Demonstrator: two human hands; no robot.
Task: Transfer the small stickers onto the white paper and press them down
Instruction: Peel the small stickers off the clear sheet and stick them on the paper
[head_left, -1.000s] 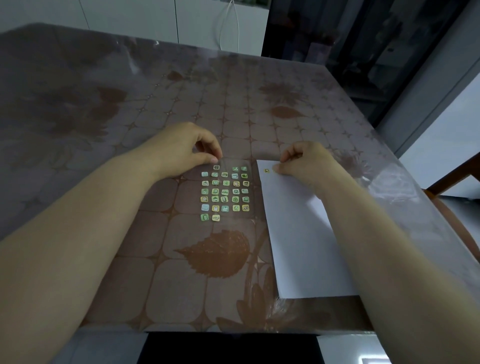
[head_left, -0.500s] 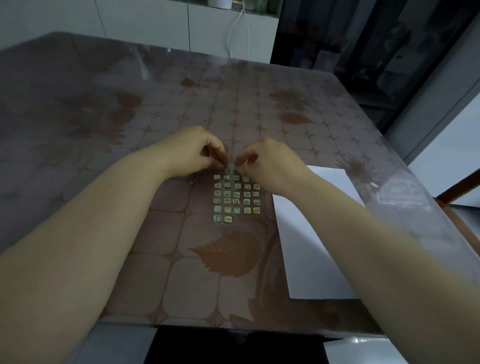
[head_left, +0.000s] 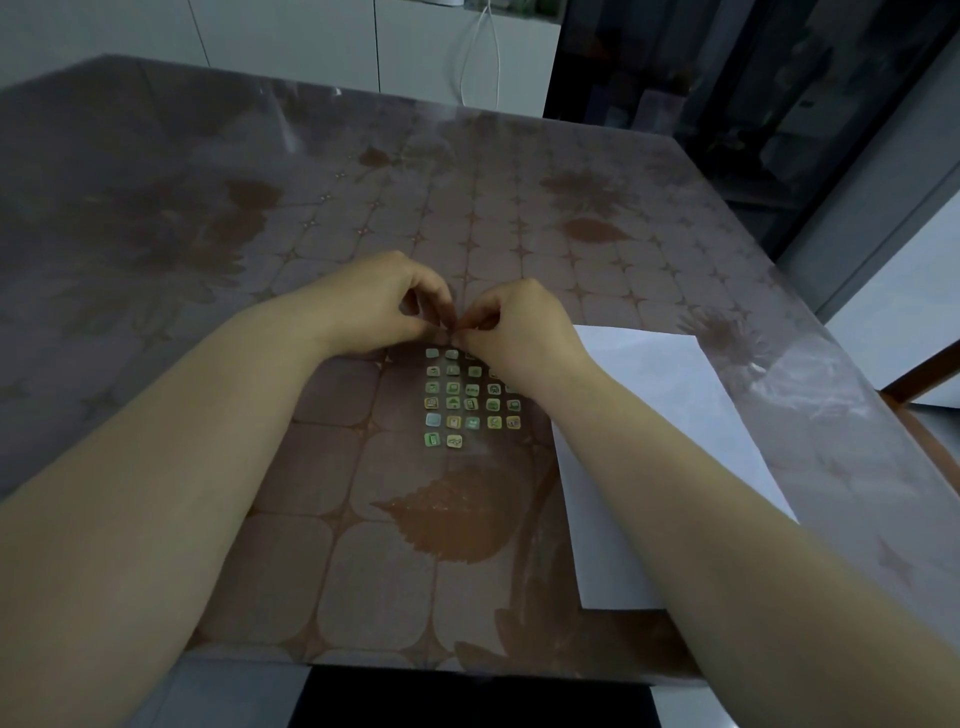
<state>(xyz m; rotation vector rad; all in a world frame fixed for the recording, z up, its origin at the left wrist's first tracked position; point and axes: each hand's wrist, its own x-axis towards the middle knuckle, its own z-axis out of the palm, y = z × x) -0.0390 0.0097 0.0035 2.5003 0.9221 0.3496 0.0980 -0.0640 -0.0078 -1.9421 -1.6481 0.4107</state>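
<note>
Stickers (head_left: 470, 400): sm. glossy squares, clear sheet (head_left: 484, 440); left hand (head_left: 384, 304) & right hand (head_left: 519, 332) in pinch at top edge

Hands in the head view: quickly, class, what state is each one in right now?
Left hand: pinching the top edge of the sticker sheet.
Right hand: pinching at the same edge; whether it has a sticker cannot be told.

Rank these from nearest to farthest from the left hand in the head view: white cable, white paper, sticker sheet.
1. sticker sheet, at the left hand's fingertips.
2. white paper, off to the right.
3. white cable, at the far back.
</note>
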